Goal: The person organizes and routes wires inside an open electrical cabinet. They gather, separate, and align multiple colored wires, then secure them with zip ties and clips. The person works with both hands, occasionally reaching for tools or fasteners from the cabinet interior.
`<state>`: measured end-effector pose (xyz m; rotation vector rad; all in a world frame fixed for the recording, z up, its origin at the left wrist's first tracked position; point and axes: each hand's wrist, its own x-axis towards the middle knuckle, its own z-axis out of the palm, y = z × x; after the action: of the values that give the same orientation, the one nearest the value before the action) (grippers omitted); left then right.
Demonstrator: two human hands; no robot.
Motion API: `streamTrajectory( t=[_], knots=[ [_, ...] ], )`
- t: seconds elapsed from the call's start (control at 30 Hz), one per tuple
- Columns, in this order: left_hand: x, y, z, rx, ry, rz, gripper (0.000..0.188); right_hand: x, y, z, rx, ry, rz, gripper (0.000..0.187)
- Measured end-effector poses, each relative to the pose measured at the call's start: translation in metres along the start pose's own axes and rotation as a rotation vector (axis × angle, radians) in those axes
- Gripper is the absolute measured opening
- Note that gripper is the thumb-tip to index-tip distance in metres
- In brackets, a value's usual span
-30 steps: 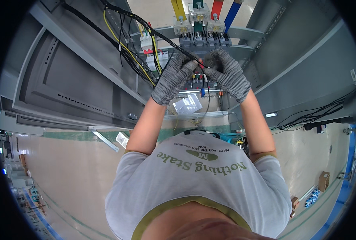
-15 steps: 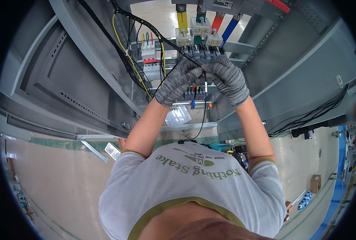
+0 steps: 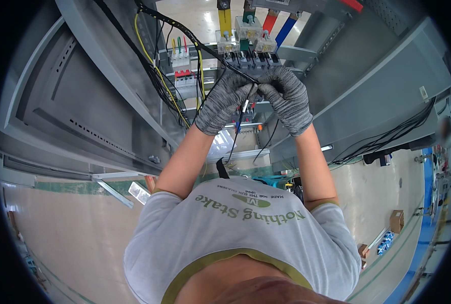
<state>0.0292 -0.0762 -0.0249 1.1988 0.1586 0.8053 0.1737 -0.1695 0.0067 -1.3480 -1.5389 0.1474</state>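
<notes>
Both my hands wear grey knit gloves and are raised inside a grey electrical cabinet. My left hand [image 3: 223,101] pinches a thin black wire bundle [image 3: 240,119] whose ends, one white-tipped and one blue-tipped, hang down between my forearms. My right hand [image 3: 286,99] grips the same wires right beside it, fingertips touching the left hand's. Just above the hands sits a row of black breaker terminals [image 3: 250,60] with clear caps. Yellow [image 3: 225,20], red [image 3: 270,23] and blue [image 3: 285,31] busbars run into it from above.
A smaller breaker with red levers [image 3: 182,73] and yellow, green and red wires sits to the left. A black sleeved cable [image 3: 185,31] runs diagonally toward my hands. Grey cabinet panels [image 3: 73,111] flank both sides. More black cables [image 3: 387,139] hang at right. A cardboard box [image 3: 397,221] lies on the floor.
The view has tilted, so the breaker block and my hands sit a little lower in the picture. Both hands stay together on the wires, working at the same spot.
</notes>
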Motion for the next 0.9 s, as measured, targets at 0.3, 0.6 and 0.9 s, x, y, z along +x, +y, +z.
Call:
streamTrajectory(
  t=[0.3, 0.6, 0.9],
  knots=[
    [0.001, -0.006, 0.004, -0.084, 0.009, -0.077, 0.023, -0.021, 0.001, 0.002, -0.046, 0.087, -0.152, 0.019],
    [0.008, -0.023, 0.004, 0.032, 0.130, 0.007, 0.012, -0.018, -0.012, -0.002, -0.350, 0.042, -0.175, 0.019],
    [0.012, -0.035, 0.010, -0.155, 0.102, 0.047, 0.014, -0.006, -0.013, -0.011, -0.518, -0.011, -0.195, 0.014]
  ],
)
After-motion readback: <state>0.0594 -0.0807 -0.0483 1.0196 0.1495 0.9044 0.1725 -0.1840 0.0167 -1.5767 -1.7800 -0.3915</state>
